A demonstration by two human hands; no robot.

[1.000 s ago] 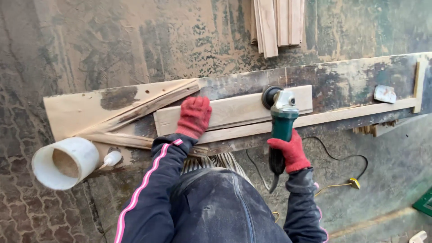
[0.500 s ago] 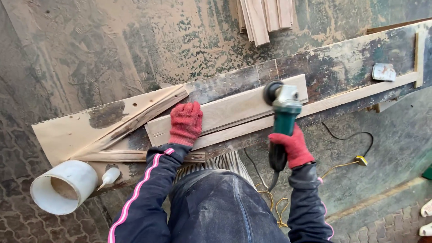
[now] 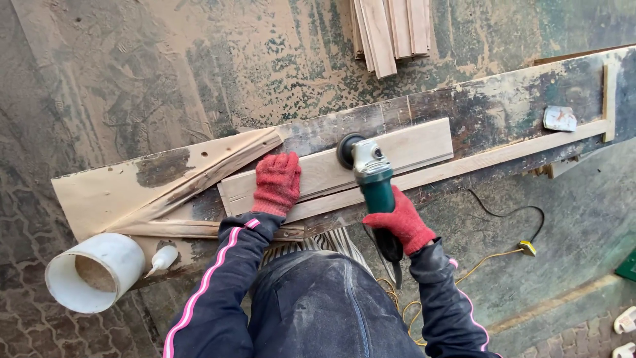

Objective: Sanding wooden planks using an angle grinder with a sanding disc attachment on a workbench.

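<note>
Pressing flat on the plank (image 3: 404, 142), left hand (image 3: 277, 183); right hand (image 3: 399, 222) grips the grinder (image 3: 371, 174); white pipe (image 3: 96, 272) nearby.

The stack of wooden slats (image 3: 391, 30) runs off the top edge; the angle grinder (image 3: 372, 182) hides its own disc's underside and part of the plank (image 3: 404, 142).

Gloved hands: two, both in red gloves, the left hand (image 3: 277, 183) and the right hand (image 3: 399, 222).
Grinders: one, green-bodied grinder (image 3: 370, 174), near the middle.
Boards being worked: one pale board (image 3: 411, 140) on the long bench (image 3: 503, 106).
White pipes: one pipe (image 3: 96, 272), near left.
White bottles: one small bottle (image 3: 161, 259), beside the pipe.
Stacks of wood strips: one stack (image 3: 391, 30), far side; the strips in it cannot be counted.
Cords: two, one black cord (image 3: 510, 212) and one yellow cord (image 3: 483, 262), right.
</note>
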